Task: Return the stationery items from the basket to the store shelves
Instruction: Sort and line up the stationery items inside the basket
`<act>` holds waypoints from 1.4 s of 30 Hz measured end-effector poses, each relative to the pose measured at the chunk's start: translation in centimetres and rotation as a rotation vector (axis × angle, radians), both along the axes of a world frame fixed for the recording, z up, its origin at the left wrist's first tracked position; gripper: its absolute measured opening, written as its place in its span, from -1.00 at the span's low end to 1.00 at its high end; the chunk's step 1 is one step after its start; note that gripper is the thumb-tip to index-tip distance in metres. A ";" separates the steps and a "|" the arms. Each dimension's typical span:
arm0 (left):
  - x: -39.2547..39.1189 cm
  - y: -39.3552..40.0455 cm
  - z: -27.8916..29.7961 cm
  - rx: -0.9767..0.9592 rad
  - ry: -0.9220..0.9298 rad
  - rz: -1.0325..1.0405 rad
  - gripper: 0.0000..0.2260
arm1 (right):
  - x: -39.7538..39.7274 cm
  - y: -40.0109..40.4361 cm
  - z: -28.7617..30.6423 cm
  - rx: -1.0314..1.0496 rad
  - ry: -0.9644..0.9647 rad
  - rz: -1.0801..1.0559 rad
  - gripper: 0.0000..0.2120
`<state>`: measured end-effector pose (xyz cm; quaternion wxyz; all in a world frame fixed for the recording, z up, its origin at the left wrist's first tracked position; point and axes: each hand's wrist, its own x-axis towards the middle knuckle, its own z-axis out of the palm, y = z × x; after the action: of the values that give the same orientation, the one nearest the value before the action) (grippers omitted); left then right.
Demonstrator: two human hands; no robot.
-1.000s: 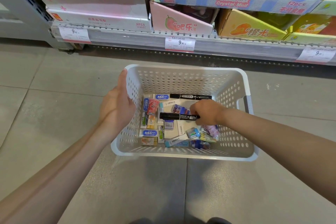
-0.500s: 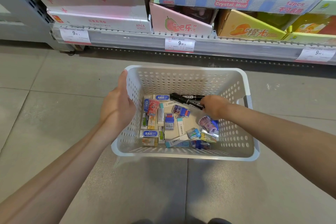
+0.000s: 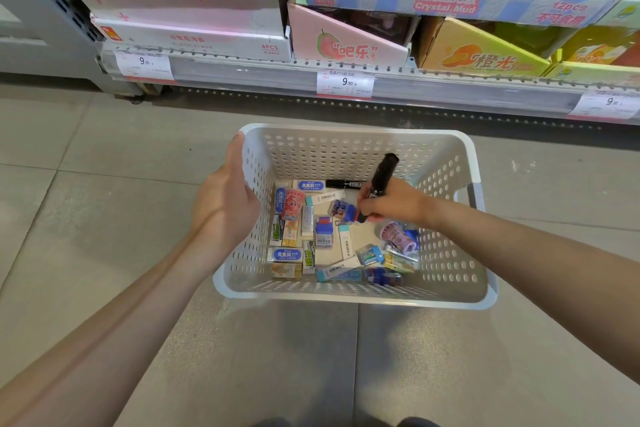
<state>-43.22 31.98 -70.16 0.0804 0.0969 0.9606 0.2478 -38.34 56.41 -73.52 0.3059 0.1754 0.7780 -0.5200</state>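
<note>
Left hand [image 3: 225, 204] lies flat, fingers straight, against the white basket's [image 3: 346, 298] left wall. Right hand [image 3: 391, 203] inside it — fingers curled round a black marker [image 3: 382, 173], tilted upward.

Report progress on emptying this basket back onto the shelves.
Done: nothing visibly shelved yet. In hand: the right hand grips one black marker, tilted up above the basket floor, while the left hand holds the white basket by its side wall. Left: a second black marker lying at the far wall, plus the boxed erasers, the tape rolls and other small packs on the bottom.
</note>
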 end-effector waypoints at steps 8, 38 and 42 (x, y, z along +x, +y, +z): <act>0.1 0.0 0.0 -0.004 -0.001 -0.002 -0.36 | 0.1 -0.6 0.6 -0.051 0.110 -0.178 -0.86; 0.1 -0.1 0.0 0.014 0.010 -0.024 -0.34 | 0.3 0.8 -0.6 0.319 0.346 -0.070 -0.80; 0.1 -0.1 0.1 0.030 -0.004 -0.017 -0.36 | 0.5 0.5 -0.9 0.546 0.392 0.023 -0.85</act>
<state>-43.13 31.89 -70.04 0.0832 0.1059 0.9557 0.2616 -37.82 56.88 -74.44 0.0980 0.1388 0.9346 -0.3126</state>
